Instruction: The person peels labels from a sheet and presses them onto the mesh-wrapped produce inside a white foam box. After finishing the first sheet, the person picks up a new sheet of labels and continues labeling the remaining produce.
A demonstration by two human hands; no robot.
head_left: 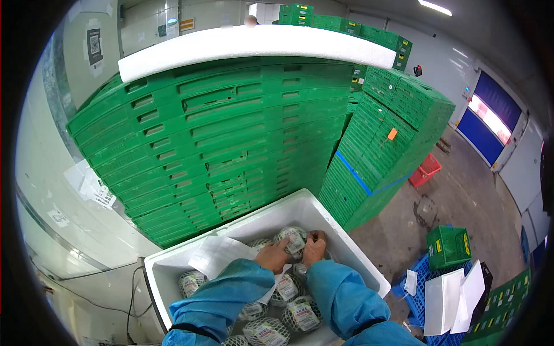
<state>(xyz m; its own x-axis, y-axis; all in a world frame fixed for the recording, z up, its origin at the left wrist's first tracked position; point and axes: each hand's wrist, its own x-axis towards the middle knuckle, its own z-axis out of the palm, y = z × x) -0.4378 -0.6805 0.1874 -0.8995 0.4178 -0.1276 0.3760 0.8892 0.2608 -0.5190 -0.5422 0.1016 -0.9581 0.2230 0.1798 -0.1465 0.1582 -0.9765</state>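
Warehouse w/ green crates; I've got left hand & right hand both clamped on a pack at the box's far edge.

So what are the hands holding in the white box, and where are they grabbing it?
Both hands, left hand and right hand, grip one net-wrapped round package by its opposite sides, above the foam box.

The room is evenly and coolly lit from above; a ceiling strip light glows at the top right. A window in the blue door is blown out to pinkish white. The white foam lid on the green crate stack is close to overexposed. Shadows are soft, deepest between the crates. A strong fisheye bends every straight line, and black corners ring the view. Edges go soft; the centre is fairly sharp.
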